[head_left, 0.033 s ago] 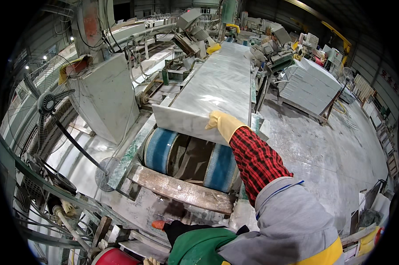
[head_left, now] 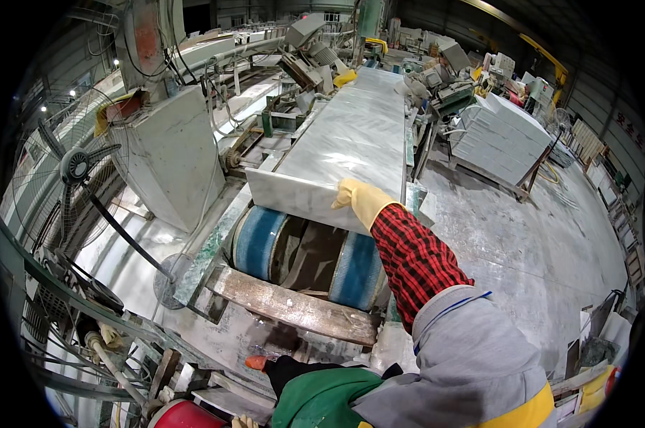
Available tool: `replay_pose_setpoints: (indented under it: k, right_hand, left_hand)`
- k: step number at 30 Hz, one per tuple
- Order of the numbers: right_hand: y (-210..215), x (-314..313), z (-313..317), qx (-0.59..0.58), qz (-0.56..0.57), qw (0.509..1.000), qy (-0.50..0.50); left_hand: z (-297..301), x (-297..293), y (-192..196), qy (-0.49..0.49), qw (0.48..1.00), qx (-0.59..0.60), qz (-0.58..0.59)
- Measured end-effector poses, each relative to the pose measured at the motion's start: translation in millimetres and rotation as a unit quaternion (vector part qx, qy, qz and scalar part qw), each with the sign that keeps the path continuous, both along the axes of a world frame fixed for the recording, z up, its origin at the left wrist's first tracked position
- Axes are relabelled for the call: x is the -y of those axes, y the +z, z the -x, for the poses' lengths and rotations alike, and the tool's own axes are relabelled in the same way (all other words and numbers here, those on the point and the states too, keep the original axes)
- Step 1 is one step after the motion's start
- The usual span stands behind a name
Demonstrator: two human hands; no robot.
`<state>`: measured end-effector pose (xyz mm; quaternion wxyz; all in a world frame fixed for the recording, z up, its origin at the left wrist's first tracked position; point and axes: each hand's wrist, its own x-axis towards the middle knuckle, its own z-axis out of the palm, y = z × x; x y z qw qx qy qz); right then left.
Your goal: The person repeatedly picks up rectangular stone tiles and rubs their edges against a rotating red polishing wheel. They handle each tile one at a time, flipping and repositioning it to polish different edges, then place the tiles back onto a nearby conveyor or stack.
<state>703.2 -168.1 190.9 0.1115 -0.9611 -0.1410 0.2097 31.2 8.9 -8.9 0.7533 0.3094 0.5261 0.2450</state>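
Note:
My right hand (head_left: 358, 201), in a cream rubber glove, is closed over the top edge of a narrow white marble strip (head_left: 294, 192). This strip stands on its long edge across the near end of a long, wet, grey-white marble slab (head_left: 354, 128). Below it, two blue belts (head_left: 258, 242) wrap around a roller. Of my left hand (head_left: 244, 422), only a few gloved fingertips show at the bottom edge, beside a red rounded object (head_left: 187, 414). The picture's edge cuts off the rest of that hand, so whether it holds anything is hidden.
A wet wooden beam (head_left: 294, 303) crosses in front of the belts. A caged fan (head_left: 75, 165) and an upright marble block (head_left: 169, 157) stand on the left. Stacked slabs (head_left: 501, 139) rest on a frame at right. Polishing machinery (head_left: 437, 78) flanks the slab's far end.

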Motion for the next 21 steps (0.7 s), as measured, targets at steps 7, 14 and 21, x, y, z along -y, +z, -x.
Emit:
replay_pose_setpoints:
  k: [7,14,21]
  right_hand:
    - [-25,11,-29,0.007,0.020,1.000,0.009]
    - [-12,-4,-9,0.017,0.032,0.999,0.015]
    - [-11,0,-10,0.002,0.026,0.999,0.032]
  left_hand:
    - [-11,2,8,-0.003,1.000,-0.022,0.008]
    - [-6,0,4,0.027,0.999,-0.025,0.013]
    - [-7,1,6,0.025,1.000,-0.013,0.003]
